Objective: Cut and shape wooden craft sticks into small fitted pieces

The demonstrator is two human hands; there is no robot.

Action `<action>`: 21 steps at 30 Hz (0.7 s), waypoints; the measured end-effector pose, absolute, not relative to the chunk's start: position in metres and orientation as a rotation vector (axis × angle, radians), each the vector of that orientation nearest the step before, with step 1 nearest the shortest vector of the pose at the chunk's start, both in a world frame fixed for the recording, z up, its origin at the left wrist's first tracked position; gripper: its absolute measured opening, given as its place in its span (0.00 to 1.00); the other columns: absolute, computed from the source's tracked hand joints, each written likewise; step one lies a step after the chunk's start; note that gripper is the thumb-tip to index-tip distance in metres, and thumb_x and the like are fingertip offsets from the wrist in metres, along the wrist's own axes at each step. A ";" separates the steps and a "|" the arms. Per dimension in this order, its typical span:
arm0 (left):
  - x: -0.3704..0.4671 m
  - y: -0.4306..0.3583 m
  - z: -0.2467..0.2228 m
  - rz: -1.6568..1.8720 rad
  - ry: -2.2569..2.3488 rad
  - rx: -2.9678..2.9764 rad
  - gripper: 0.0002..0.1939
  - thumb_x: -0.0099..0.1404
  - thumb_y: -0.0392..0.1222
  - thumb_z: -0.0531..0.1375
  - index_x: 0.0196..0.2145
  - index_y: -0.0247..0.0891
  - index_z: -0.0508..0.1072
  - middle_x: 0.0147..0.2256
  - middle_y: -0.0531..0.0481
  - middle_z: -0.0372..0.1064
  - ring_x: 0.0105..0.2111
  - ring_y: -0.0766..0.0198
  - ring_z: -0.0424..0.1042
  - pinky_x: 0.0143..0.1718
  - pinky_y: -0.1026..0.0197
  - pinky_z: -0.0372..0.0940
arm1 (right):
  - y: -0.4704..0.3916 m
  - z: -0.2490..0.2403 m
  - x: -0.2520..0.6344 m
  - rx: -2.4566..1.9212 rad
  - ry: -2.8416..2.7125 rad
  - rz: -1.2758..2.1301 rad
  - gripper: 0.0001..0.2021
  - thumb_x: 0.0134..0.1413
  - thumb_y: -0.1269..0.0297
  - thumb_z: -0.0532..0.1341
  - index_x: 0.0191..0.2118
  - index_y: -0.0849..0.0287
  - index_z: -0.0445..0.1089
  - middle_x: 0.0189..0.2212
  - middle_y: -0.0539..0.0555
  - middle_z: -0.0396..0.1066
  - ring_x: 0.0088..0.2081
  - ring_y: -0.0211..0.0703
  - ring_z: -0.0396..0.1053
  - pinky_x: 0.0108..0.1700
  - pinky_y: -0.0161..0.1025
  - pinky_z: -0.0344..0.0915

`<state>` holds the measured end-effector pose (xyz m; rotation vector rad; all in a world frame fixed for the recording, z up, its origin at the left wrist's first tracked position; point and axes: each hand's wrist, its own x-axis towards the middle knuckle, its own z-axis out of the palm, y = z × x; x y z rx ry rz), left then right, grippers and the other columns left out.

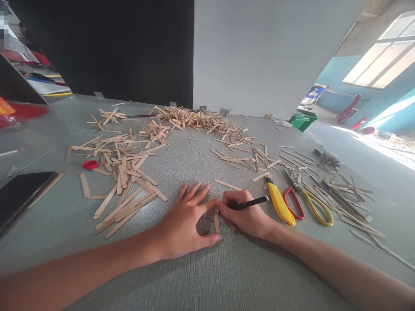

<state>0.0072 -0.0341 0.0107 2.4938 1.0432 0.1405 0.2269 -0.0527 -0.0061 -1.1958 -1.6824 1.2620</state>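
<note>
My left hand [183, 224] lies spread on the grey table, fingers stretched apart. Its index fingertip and thumb touch down at the two ends of a short wooden craft stick [217, 223]. Closed around a black pen [254, 201], my right hand [248, 220] rests against the table just right of that stick. The pen's writing end is hidden behind the fingers. Beyond the right hand lies another craft stick [227, 185]. A yellow utility knife [279, 201] and scissors [317, 209] with one red and one yellow handle lie right of my right hand.
Loose craft sticks [129, 166] spread at left, and a heap [194, 116] sits at the back below a black and grey panel [259, 56]. A red ring [90, 164] and a dark flat object [22, 198] lie left. Thin offcuts [346, 203] cover the far right.
</note>
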 end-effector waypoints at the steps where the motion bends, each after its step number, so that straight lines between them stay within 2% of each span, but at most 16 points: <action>1: 0.007 -0.034 0.011 0.135 1.043 2.494 0.44 0.67 0.68 0.65 0.73 0.45 0.64 0.77 0.36 0.39 0.77 0.35 0.36 0.73 0.26 0.37 | -0.053 -0.006 0.227 -1.195 -1.681 1.263 0.19 0.68 0.60 0.61 0.24 0.54 0.60 0.14 0.44 0.63 0.14 0.33 0.59 0.18 0.31 0.54; 21: 0.007 -0.035 0.011 0.119 1.056 2.497 0.45 0.66 0.67 0.65 0.73 0.44 0.64 0.77 0.36 0.39 0.77 0.36 0.36 0.74 0.27 0.37 | -0.052 -0.007 0.227 -1.187 -1.684 1.268 0.19 0.67 0.61 0.60 0.24 0.54 0.60 0.16 0.45 0.65 0.14 0.33 0.61 0.16 0.31 0.55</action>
